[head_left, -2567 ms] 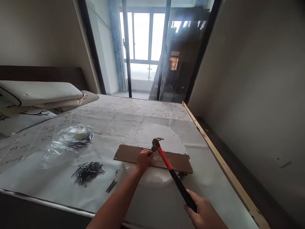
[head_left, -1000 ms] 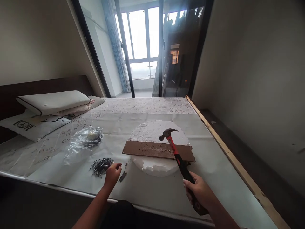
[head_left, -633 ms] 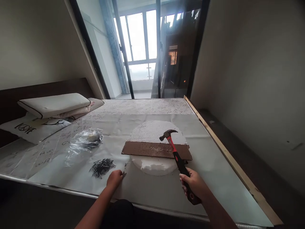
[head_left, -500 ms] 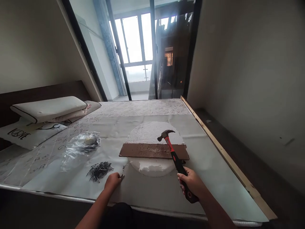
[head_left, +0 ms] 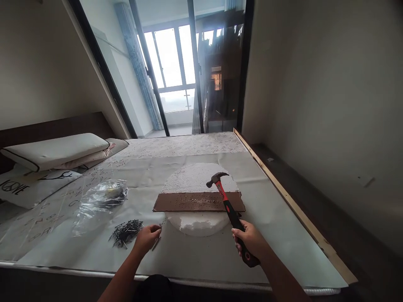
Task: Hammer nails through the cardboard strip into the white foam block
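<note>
Many nail heads already sunk in brown board (head_left: 198,201) atop white foam disc (head_left: 197,184) on bed. Right hand (head_left: 250,240) clamped on hammer (head_left: 229,212), head over board. Left hand (head_left: 146,237) pinched on loose nail (head_left: 155,243) beside nail pile (head_left: 126,230); more nailing likely left.

Claw hammer (head_left: 224,200), red-and-black handle, held in the right hand (head_left: 250,241), head raised above the brown strip (head_left: 198,201); loose dark nails (head_left: 156,242) at the left hand (head_left: 145,238).
</note>
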Tool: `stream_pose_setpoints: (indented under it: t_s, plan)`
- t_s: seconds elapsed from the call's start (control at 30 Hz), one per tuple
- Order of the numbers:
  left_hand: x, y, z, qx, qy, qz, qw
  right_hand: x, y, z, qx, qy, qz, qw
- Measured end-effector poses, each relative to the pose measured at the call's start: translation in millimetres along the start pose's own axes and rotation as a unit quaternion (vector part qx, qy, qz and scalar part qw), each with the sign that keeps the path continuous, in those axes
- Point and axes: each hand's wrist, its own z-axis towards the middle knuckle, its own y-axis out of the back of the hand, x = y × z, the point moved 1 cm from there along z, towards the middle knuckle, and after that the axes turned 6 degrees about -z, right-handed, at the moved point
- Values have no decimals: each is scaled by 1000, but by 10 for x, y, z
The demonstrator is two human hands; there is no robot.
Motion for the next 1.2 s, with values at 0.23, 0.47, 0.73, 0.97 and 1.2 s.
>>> stream_pose_setpoints:
  t_s: [0.23,0.47,0.73,0.97,1.2]
  plan:
    - [-969,-588,156,-28,-172,-123,977,41,-14,-6,10,0,-2,1000]
    - [-1235,-1131,504,-99,-257,-91,957,12,2,-65,-1,-2,-91,996]
    - [-1126,-1333,721,-97,-260,-85,957,103,-34,-158,22,12,-148,989]
    - [-1152,-1332,715,-95,-242,-86,962,202,-100,-238,26,1,-173,985]
    - [-1092,-1363,716,-96,-256,-99,957,285,-97,-343,20,8,-220,975]
